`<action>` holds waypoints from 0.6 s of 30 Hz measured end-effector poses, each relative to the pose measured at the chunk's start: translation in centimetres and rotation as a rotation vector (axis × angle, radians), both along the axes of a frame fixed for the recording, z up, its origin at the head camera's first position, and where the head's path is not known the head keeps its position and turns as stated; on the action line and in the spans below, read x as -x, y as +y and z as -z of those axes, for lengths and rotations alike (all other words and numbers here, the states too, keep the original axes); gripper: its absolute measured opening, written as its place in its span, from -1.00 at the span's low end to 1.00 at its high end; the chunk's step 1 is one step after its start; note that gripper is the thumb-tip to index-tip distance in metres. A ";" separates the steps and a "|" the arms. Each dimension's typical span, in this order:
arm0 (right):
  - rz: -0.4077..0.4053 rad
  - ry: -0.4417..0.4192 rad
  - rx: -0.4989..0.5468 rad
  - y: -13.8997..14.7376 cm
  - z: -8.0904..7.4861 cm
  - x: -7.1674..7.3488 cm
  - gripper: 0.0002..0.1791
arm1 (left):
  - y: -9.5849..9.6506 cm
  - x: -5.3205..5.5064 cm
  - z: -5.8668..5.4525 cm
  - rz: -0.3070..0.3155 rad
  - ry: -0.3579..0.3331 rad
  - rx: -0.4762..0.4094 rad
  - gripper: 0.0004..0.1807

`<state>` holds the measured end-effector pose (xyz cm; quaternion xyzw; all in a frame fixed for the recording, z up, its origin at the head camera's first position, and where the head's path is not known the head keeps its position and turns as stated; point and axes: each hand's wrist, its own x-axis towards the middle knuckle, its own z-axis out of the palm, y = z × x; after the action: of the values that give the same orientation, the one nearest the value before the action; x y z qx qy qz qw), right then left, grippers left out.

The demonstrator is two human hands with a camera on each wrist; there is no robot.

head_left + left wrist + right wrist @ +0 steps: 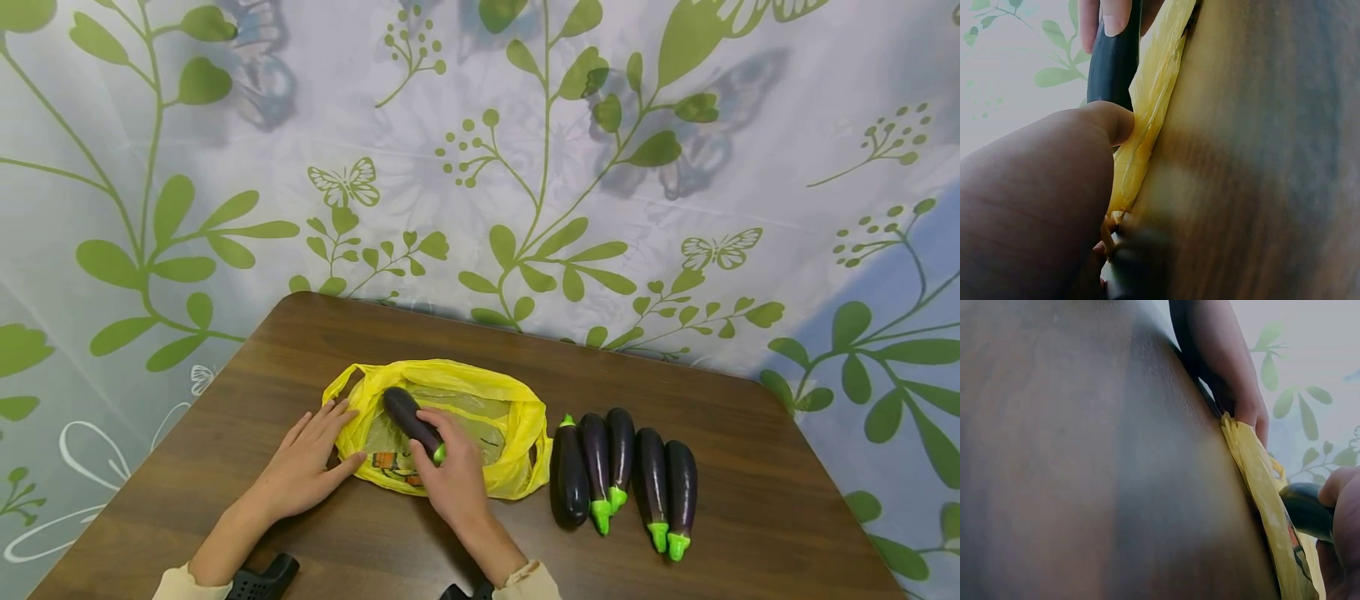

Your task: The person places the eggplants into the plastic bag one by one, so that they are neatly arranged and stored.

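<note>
A yellow plastic bag [528, 417] lies on the table with its mouth spread wide. Over that opening my right hand [456, 475] grips a dark purple eggplant [405, 410] near its green stem end, the blunt end pointing up and left. My left hand [303, 471] rests on the bag's left rim, fingers fairly straight. In the left wrist view the eggplant [1110, 72] appears beyond the left thumb [1110, 122]. The right wrist view has the eggplant [1305, 506] just above the bag's edge [1263, 487]; part of the right hand is cut off there.
Several more eggplants [596, 458] lie side by side on the brown wooden table [765, 500], right of the bag. A wall cloth [465, 225] with green leaves and butterflies hangs behind the table's far edge. Black wrist devices [266, 577] sit under the forearms.
</note>
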<state>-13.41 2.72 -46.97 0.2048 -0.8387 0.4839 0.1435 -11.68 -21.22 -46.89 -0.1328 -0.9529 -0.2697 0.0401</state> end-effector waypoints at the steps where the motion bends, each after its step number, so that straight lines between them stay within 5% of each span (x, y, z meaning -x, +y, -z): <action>1: 0.001 0.001 -0.008 -0.1 0.1 0.0 -0.59 | 0.0 0.0 0.0 -0.001 0.001 0.001 -0.21; 18: -0.131 -0.038 -0.099 -0.4 0.4 -0.4 -0.58 | 0.0 -0.1 0.1 -0.002 0.024 0.010 -0.22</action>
<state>-13.02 2.32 -47.38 0.2567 -0.8491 0.4538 0.0852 -11.60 -21.23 -46.96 -0.1354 -0.9538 -0.2633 0.0509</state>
